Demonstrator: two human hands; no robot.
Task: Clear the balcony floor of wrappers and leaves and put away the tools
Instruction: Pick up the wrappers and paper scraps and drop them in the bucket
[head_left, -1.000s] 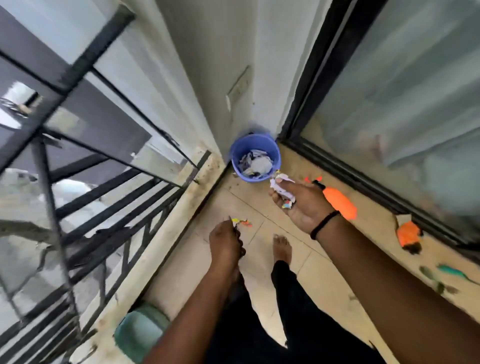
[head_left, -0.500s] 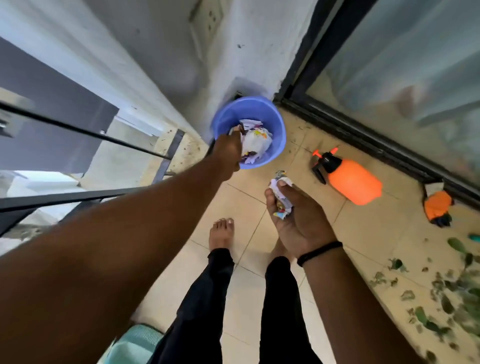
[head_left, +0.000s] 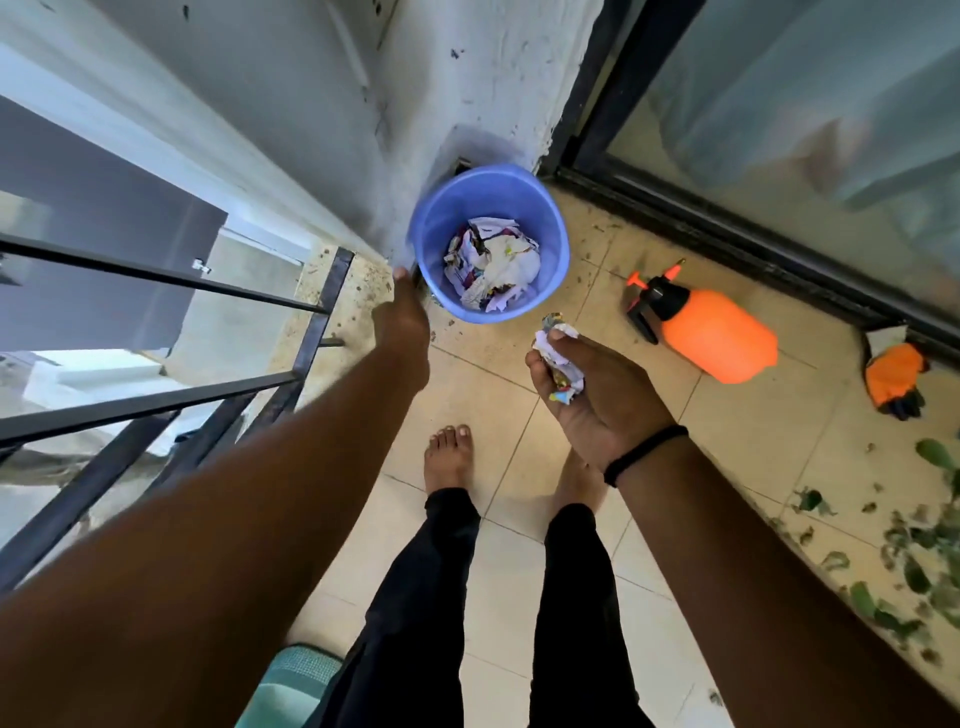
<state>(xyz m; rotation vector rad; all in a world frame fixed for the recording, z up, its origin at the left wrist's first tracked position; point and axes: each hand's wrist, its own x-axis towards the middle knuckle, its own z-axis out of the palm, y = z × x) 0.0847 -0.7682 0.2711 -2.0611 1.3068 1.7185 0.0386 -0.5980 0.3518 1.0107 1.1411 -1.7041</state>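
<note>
Standing barefoot on the tiled balcony floor (head_left: 737, 447), the person reaches both arms toward a blue bucket (head_left: 431, 218) set in the corner where the white wall meets the dark door frame. The bucket holds a heap of crumpled wrappers (head_left: 491, 265). The left hand (head_left: 402, 325) hangs just beside the bucket's left rim, blurred, back toward the camera; whether its fingers are curled or spread cannot be told, and nothing shows in it. The right hand (head_left: 597, 395) sits nearer the body, palm turned up, its fingers curled and thumb pressed down on a crumpled wrapper wad (head_left: 558, 358), below the bucket's rim and apart from it. An orange spray bottle (head_left: 711, 335) lies on its side on the tiles to the right, and an orange glove (head_left: 896, 376) lies farther right near the door track. Green leaves (head_left: 914, 561) are scattered across the floor at the right edge. A black railing (head_left: 156, 395) runs along the left.
</note>
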